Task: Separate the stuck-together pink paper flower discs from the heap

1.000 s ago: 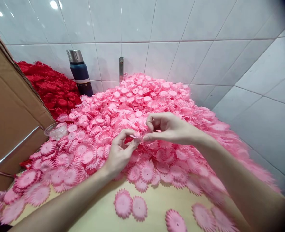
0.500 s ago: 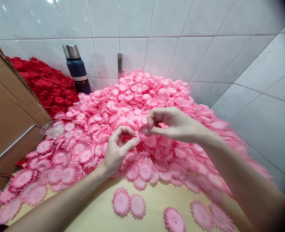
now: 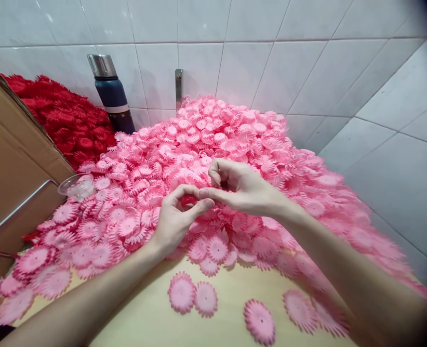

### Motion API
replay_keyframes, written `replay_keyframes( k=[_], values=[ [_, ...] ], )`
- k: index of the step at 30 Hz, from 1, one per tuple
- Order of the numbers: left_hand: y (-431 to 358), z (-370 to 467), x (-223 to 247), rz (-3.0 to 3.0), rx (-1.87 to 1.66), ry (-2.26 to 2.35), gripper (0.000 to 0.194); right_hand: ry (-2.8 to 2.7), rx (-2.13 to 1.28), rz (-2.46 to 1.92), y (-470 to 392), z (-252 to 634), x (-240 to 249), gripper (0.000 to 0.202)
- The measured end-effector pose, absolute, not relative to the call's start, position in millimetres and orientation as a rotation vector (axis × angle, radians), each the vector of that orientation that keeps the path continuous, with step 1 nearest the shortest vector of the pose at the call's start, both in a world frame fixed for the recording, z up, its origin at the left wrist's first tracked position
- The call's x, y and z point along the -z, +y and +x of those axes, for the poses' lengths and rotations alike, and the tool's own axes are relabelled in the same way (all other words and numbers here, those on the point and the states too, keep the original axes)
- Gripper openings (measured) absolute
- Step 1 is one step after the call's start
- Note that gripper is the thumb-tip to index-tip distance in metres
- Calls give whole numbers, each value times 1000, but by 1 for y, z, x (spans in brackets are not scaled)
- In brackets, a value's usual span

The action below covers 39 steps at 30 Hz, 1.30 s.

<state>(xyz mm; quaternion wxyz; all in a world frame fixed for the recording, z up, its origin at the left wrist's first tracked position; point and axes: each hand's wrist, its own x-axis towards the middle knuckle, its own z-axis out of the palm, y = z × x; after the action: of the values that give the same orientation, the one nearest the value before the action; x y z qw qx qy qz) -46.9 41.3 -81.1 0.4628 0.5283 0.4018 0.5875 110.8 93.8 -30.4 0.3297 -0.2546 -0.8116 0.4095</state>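
Observation:
A large heap of pink flower-shaped pieces (image 3: 137, 168) fills the middle of the view, piled up against the tiled wall. Over the front of the heap, my left hand (image 3: 177, 212) has its thumb and forefinger drawn together. My right hand (image 3: 238, 188) touches it from the right, its thumb against the left fingertips and its fingers curled. Whatever lies between the fingertips is too small or hidden to make out. Several loose pink pieces (image 3: 182, 292) lie on the pale tabletop (image 3: 144, 311) in front.
A dark blue bottle (image 3: 113, 99) with a steel cap stands behind the heap, beside a red heap (image 3: 65, 118). A cardboard box (image 3: 14, 140) borders the left side. Near it sits a clear plastic cup (image 3: 76, 187). A metal bracket (image 3: 179, 87) is on the wall.
My right hand has moved left and now meets my left hand. The pink piece seen at its fingertips before is now hidden. The camera view has shifted slightly.

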Motion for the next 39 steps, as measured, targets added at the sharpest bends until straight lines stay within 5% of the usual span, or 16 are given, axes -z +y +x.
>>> replay_keyframes(
  k=[18,27,39],
  values=[
    [43,-48,84,1441,-1537,932,6,-2058,-1324,-680,114,135,24,30],
    [40,-50,82,1377,-1564,992,5,-1834,-797,-889,127,140,27,19],
    [40,-49,80,1211,-1561,1024,14,-2158,-944,-811,101,128,14,16]
  ],
)
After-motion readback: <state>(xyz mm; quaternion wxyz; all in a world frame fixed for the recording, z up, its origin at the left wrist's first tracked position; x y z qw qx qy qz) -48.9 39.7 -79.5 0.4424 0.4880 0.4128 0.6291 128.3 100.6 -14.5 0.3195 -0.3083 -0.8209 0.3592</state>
